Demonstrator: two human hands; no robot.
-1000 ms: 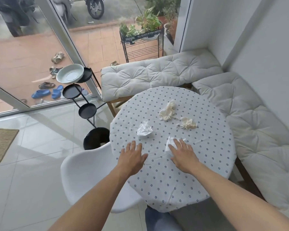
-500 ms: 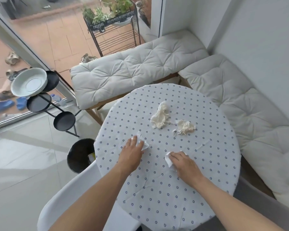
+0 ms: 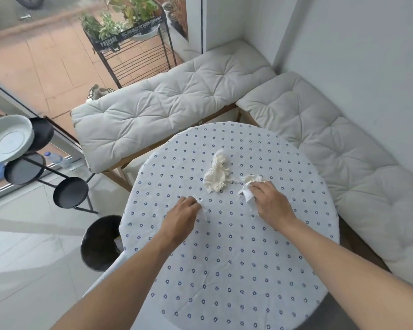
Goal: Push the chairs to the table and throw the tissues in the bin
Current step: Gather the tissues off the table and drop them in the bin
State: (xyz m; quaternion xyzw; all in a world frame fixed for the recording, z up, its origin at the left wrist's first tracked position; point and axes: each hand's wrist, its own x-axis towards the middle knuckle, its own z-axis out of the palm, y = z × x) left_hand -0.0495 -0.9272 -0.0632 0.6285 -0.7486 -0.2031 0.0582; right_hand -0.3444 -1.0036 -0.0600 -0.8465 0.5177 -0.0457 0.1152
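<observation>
The round table [image 3: 224, 270] has a white cloth with blue flowers. My left hand [image 3: 181, 216] is closed around a white tissue [image 3: 202, 208], of which only a small bit shows at the fingertips. My right hand [image 3: 268, 202] holds another white tissue [image 3: 247, 195] and its fingers reach a small cream tissue [image 3: 249, 179]. A larger cream tissue [image 3: 216, 173] lies loose on the cloth, left of my right hand. The dark round bin [image 3: 99, 244] stands on the floor at the table's left edge. A white chair edge [image 3: 110, 270] peeks out beside my left forearm.
Two cushioned benches [image 3: 167, 101] [image 3: 343, 151] line the far and right sides of the table. A black tiered stand [image 3: 69, 191] with a white bowl [image 3: 7, 138] stands at the left by the glass door. A plant rack [image 3: 134, 48] sits outside.
My left hand closed on the white tissue it was reaching for. My right hand, holding its tissue, moved forward to the small cream tissue. The view shifted closer over the table.
</observation>
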